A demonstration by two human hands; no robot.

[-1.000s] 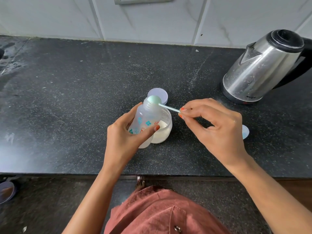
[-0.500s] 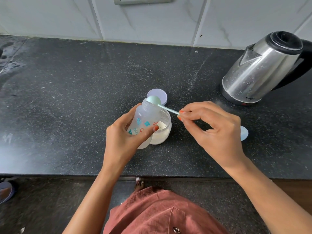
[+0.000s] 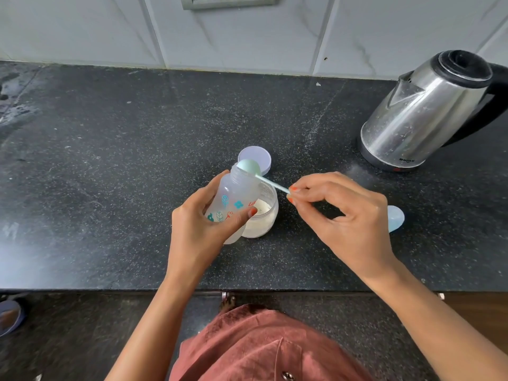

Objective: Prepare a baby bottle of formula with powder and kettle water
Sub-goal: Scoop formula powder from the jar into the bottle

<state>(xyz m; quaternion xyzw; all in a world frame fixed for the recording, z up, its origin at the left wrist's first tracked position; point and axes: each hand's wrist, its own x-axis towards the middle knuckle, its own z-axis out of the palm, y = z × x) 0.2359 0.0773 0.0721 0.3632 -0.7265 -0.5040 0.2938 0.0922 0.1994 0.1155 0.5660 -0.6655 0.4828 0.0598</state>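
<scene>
We grip bottle [image 3: 236, 199] in left hand [image 3: 198, 232], tilted above powder jar [image 3: 265, 220] beside thumb. Right hand [image 3: 346, 218] pinches scoop [image 3: 261, 177], bowl at bottle mouth. Kettle [image 3: 417, 111] on tabletop [image 3: 110, 160] beyond right hand.

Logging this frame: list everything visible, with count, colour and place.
baby bottle: 1, clear with teal prints, tilted, centre
scoop: 1, pale green, at bottle mouth
powder jar: 1, clear, open, beside bottle
lid: 1, lilac, behind jar
kettle: 1, steel and black, back right
pale blue piece: 1, far right of jar, partly hidden
countertop: 1, black speckled
wall tiles: several, white, rear
garment: 1, rust red, bottom
left hand: 1, grips bottle
right hand: 1, fingers pinch scoop handle
</scene>
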